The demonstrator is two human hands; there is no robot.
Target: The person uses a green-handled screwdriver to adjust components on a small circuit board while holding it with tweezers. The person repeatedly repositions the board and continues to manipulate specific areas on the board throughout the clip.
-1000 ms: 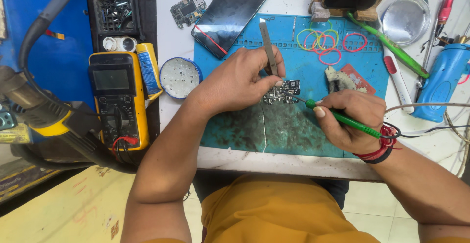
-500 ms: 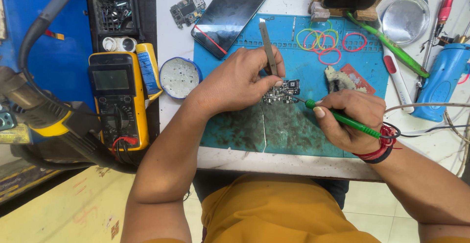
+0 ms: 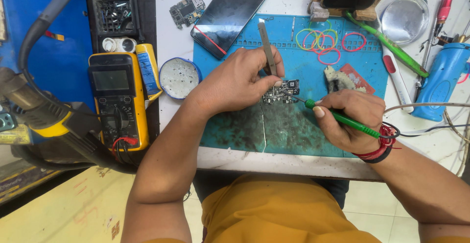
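A small dark circuit board (image 3: 281, 91) lies on the stained blue work mat (image 3: 245, 130). My left hand (image 3: 237, 84) pinches metal tweezers (image 3: 267, 45) whose tips come down at the board's left side. My right hand (image 3: 350, 118) grips a green-handled soldering iron (image 3: 342, 119) like a pen. Its tip touches the board's right edge. Red threads and a dark band circle my right wrist.
A yellow multimeter (image 3: 117, 101), a round tin (image 3: 178, 76), a dark phone (image 3: 232, 13) and another board (image 3: 186, 9) lie to the left and back. Coloured rubber bands (image 3: 325, 42), a metal dish (image 3: 404, 19) and a blue bottle (image 3: 440, 81) sit to the right. A hot-air gun (image 3: 44, 111) rests at far left.
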